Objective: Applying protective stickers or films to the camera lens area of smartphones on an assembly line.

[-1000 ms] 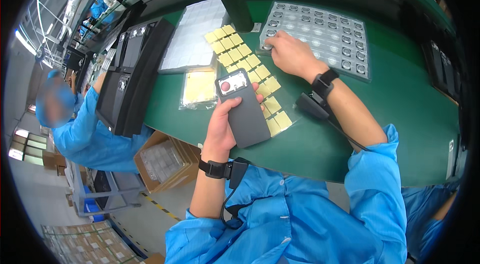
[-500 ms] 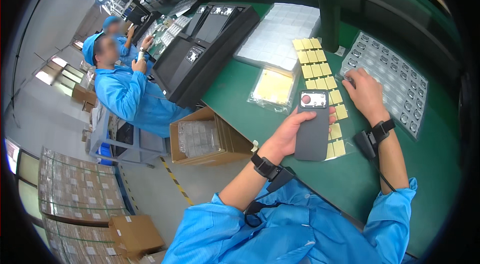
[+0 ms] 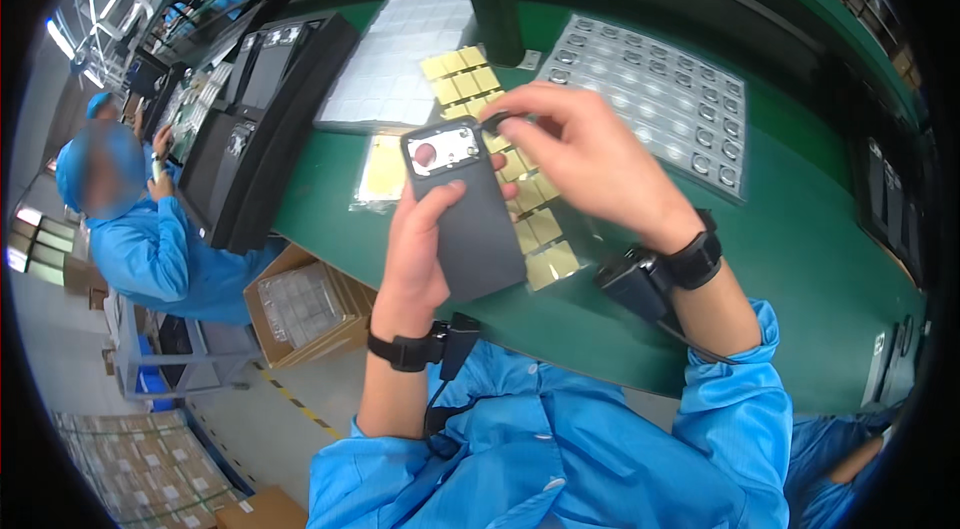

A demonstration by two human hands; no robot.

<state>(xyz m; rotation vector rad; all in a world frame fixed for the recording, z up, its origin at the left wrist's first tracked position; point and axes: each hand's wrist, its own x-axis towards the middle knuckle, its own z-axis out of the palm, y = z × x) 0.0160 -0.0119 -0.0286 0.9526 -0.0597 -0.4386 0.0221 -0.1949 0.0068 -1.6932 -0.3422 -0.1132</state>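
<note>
Left hand (image 3: 412, 241): closed around a flat, dark grey, phone-shaped case (image 3: 477, 241), thumb on its face; the case tilts slightly above the near edge of the green tabletop (image 3: 640, 219). At the case's upper end, a silver plate (image 3: 456, 147) with a round opening.

Right hand (image 3: 605, 157): thumb and fingers pinching a small dark part (image 3: 497, 121), just beside the plate's end of the case; whether the part touches the case cannot be told.

Strip of yellow square pads (image 3: 550, 265), partly behind the case and right hand.

Clear plastic tray (image 3: 672, 114), beyond the right hand, bearing round, dark-rimmed pieces.

White sheet-like stack (image 3: 402, 54), left of the pads.

Black tray (image 3: 262, 159), far left, holding dark cases.
</note>
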